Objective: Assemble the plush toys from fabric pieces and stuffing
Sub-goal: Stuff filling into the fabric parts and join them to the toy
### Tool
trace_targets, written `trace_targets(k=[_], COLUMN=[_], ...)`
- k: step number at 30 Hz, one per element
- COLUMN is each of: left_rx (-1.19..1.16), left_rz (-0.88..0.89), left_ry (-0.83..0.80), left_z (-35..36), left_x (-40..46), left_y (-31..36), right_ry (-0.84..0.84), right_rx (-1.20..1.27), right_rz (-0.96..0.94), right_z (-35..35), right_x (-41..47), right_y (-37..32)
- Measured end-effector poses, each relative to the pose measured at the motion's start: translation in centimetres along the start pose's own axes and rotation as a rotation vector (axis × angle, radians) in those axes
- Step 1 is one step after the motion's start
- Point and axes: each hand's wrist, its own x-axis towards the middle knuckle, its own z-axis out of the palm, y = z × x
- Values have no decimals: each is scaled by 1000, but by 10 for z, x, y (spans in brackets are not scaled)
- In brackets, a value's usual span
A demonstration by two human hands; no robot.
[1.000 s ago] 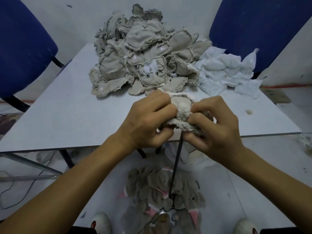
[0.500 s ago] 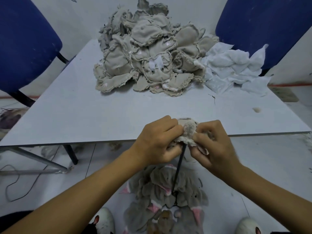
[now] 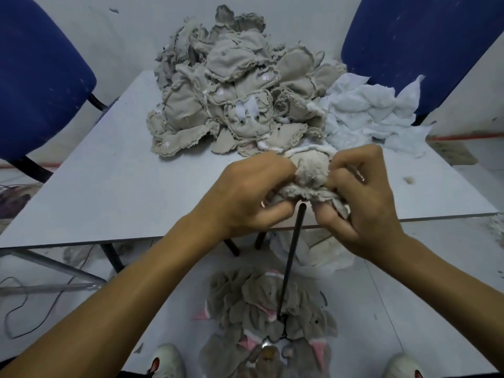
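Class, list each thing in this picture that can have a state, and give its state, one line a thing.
left hand: grips the plush piece.
right hand: grips the plush piece.
plush piece: bunched between both hands, above the table edge.
black rod: upright, top end under the plush piece.
beige fabric pieces: heaped on the table.
white fabric: crumpled beside the heap.

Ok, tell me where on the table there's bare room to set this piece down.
Bare tabletop runs from the left edge to the beige fabric pile, and along the near edge left of the left hand. A smaller patch lies right of the right hand, with a fluff tuft. The far side is crowded: beige pile, white pieces.
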Motion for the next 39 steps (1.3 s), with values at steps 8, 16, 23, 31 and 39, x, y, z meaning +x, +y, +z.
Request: trace_targets(k=[8, 16, 23, 31, 39], left_rx=[2, 71, 134, -198, -392], left_rz=[78, -80, -55, -646, -898], left_ry=[45, -43, -31, 174, 18], left_z=[16, 41, 33, 31, 35], left_x=[-16, -40, -20, 5, 17], left_y=[13, 9, 1, -12, -24], right_ry=[-28, -148, -116, -278, -393], right_rx=[6, -6, 13, 808, 907], right_rz=[-28, 100, 245, 752, 909], right_z=[11, 25, 16, 16, 24], right_x=[-34, -58, -13, 27, 23], right_y=[-2, -1, -7, 10, 24])
